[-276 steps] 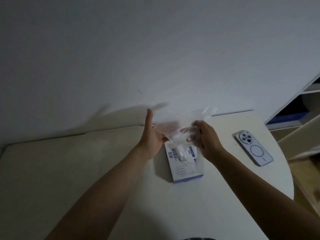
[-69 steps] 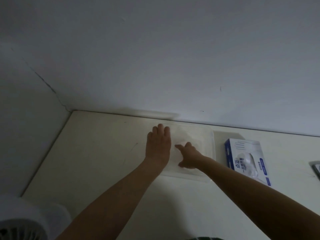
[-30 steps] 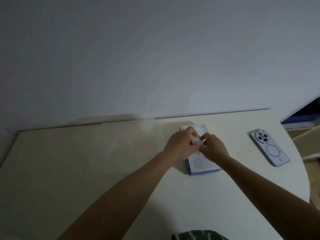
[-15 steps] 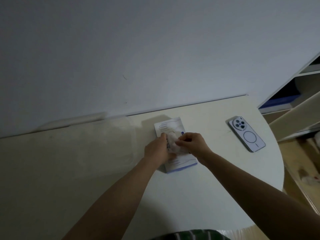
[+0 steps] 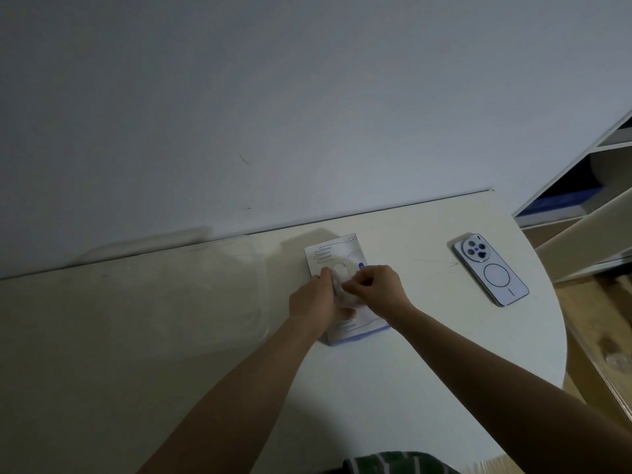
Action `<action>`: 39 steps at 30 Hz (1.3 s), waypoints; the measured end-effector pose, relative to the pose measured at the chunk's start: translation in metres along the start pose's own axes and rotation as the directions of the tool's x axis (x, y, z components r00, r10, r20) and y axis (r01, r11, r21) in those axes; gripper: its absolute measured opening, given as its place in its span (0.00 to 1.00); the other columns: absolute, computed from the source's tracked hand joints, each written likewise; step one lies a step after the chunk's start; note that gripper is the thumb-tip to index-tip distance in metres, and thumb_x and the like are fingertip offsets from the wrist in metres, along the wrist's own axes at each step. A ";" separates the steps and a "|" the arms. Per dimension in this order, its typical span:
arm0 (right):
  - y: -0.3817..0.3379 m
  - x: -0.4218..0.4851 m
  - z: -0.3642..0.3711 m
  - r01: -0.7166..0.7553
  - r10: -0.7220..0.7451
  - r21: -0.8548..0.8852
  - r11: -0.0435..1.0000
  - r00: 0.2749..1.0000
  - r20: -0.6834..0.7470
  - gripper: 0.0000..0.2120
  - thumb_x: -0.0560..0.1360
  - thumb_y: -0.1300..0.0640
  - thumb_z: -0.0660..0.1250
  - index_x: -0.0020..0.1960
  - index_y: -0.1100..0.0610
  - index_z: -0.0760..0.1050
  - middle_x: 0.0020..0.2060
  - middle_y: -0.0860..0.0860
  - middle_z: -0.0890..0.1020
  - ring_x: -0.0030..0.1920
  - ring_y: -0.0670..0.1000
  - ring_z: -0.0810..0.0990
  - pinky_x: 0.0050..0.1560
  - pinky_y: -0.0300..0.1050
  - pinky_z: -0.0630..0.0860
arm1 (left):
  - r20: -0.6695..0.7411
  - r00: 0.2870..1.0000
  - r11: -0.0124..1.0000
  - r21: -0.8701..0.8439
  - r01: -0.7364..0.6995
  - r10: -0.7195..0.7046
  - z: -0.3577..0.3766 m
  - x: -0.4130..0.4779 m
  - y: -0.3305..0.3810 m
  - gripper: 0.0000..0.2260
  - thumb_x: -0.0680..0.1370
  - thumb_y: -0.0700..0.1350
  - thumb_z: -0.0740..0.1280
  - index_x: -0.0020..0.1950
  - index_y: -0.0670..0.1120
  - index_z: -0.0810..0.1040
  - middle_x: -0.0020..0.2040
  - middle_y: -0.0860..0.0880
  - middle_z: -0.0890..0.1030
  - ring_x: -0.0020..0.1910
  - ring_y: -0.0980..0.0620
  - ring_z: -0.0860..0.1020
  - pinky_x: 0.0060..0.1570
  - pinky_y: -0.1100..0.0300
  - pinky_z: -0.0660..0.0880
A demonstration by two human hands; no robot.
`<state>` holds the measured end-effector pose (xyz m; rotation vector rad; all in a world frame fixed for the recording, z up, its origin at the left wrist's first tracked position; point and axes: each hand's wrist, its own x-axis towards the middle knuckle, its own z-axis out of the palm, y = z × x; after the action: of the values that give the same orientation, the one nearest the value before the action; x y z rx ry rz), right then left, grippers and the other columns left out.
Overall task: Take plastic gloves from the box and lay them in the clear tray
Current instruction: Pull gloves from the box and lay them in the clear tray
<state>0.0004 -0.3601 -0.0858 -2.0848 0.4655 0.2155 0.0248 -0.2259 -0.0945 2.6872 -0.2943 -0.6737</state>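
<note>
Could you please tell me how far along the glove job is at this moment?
Done: unclear; the clear plastic tray is too blurred to show any gloves inside. In hand: the left hand rests on the white and blue cardboard box while the right hand pinches a thin clear plastic glove at its opening. Left: pulling that glove free and laying it in the tray.
</note>
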 end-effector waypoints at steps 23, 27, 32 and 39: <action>-0.039 0.003 -0.043 0.128 -0.117 0.615 0.778 0.991 -0.058 0.13 0.82 0.60 0.56 0.48 0.67 0.75 0.42 0.58 0.81 0.44 0.54 0.80 0.51 0.50 0.79 | 0.065 0.998 0.999 0.051 -0.018 0.015 0.002 0.007 0.006 0.37 0.69 0.61 0.73 0.70 0.48 0.62 0.61 0.48 0.76 0.54 0.48 0.79 0.50 0.55 0.77; -0.035 -0.006 -0.048 0.042 -0.081 0.637 0.770 0.996 0.032 0.17 0.79 0.63 0.50 0.42 0.63 0.76 0.38 0.58 0.83 0.39 0.53 0.81 0.41 0.43 0.78 | 0.057 0.996 0.976 -0.214 -0.048 0.061 -0.015 0.010 -0.001 0.20 0.76 0.49 0.67 0.65 0.44 0.70 0.57 0.45 0.79 0.55 0.43 0.78 0.51 0.54 0.75; -0.035 -0.011 -0.048 0.013 -0.057 0.637 0.771 0.997 0.050 0.15 0.78 0.64 0.52 0.38 0.61 0.73 0.30 0.55 0.78 0.33 0.51 0.76 0.37 0.41 0.73 | 0.067 0.993 0.393 -0.914 0.098 -0.094 -0.060 0.001 0.011 0.18 0.82 0.53 0.54 0.49 0.41 0.76 0.45 0.38 0.79 0.34 0.46 0.77 0.36 0.53 0.74; -0.070 -0.022 -0.019 0.146 -0.231 0.502 0.853 0.967 0.111 0.17 0.79 0.64 0.52 0.34 0.60 0.70 0.27 0.54 0.73 0.29 0.48 0.70 0.33 0.43 0.66 | 0.081 0.996 0.162 -0.983 0.087 -0.040 -0.102 -0.021 -0.011 0.12 0.73 0.53 0.71 0.39 0.44 0.80 0.37 0.47 0.83 0.37 0.50 0.81 0.46 0.55 0.77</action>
<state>0.0084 -0.3380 -0.0140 -1.5806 0.1813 0.1357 0.0576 -0.1805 -0.0056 1.3382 0.2432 -0.6000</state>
